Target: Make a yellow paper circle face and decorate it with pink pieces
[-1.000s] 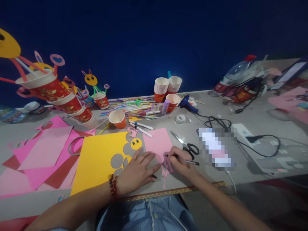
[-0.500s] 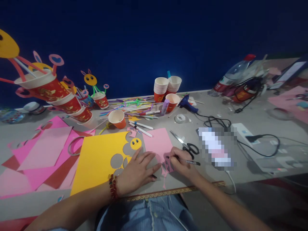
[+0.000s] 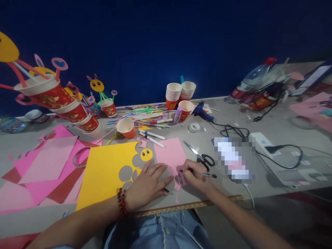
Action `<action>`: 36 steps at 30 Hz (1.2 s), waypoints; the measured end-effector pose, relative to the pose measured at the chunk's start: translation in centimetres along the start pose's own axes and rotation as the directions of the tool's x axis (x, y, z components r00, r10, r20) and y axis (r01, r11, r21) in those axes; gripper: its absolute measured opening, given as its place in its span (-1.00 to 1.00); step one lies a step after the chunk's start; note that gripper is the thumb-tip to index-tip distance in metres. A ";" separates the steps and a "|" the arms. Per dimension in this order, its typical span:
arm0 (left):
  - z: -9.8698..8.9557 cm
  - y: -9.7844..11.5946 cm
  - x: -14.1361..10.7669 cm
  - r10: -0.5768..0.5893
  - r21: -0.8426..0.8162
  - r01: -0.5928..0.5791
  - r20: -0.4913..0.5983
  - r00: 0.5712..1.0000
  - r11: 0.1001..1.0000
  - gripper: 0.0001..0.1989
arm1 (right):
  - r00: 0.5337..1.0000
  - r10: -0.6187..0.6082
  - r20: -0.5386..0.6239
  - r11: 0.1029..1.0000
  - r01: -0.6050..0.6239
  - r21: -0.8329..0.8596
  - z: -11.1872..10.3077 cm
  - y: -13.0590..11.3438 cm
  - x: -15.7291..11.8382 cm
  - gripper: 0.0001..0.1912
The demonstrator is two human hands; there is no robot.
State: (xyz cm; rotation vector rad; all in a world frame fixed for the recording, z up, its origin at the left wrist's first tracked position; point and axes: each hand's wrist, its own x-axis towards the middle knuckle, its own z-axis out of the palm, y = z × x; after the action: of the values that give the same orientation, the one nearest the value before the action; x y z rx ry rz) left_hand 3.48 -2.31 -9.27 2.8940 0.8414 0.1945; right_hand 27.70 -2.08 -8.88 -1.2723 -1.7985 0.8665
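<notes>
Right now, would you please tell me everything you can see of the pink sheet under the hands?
The pink sheet looks like paper, flat on the table. Its far part is uncut with straight edges; its near part has holes and ragged strips, perhaps scraps. A white pen overlaps its far left corner. The left hand rests fingertips on it; the right hand holds a black pen at it.

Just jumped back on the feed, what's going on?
The right hand grips a pen, its tip at the cut lower part of a pink sheet. The left hand lies spread, palm down, at that sheet's lower left. A yellow face lies beyond the left hand; the scissors lie unheld beyond the right.
</notes>
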 end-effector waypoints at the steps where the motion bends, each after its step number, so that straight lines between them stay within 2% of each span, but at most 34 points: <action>1: 0.0 0.0 0.0 0.001 0.000 -0.001 0.001 1.000 1.000 -0.46 | 1.000 -0.004 -0.001 1.000 0.004 -0.001 0.0 0.1 0.0 -0.81; 14: 0.2 0.0 -0.1 -0.004 -0.010 0.004 0.004 1.000 1.000 -0.46 | 0.999 0.023 0.024 1.000 -0.023 0.018 0.1 0.4 -0.2 -0.79; 28: -0.1 0.1 0.0 -0.012 -0.021 0.012 -0.003 1.000 1.000 -0.47 | 0.999 -0.002 0.041 0.999 0.003 -0.033 0.2 0.7 -0.3 -0.80; 36: 0.0 0.0 -0.1 -0.009 -0.018 0.009 -0.003 1.000 1.000 -0.46 | 0.999 0.028 -0.023 0.997 -0.026 0.075 0.1 0.5 -0.3 -0.81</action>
State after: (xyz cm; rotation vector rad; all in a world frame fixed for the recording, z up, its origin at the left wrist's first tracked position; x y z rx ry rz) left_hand 3.44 -2.39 -9.27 2.8732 0.8488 0.2047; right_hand 27.94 -2.24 -9.41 -1.2565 -1.7177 0.9213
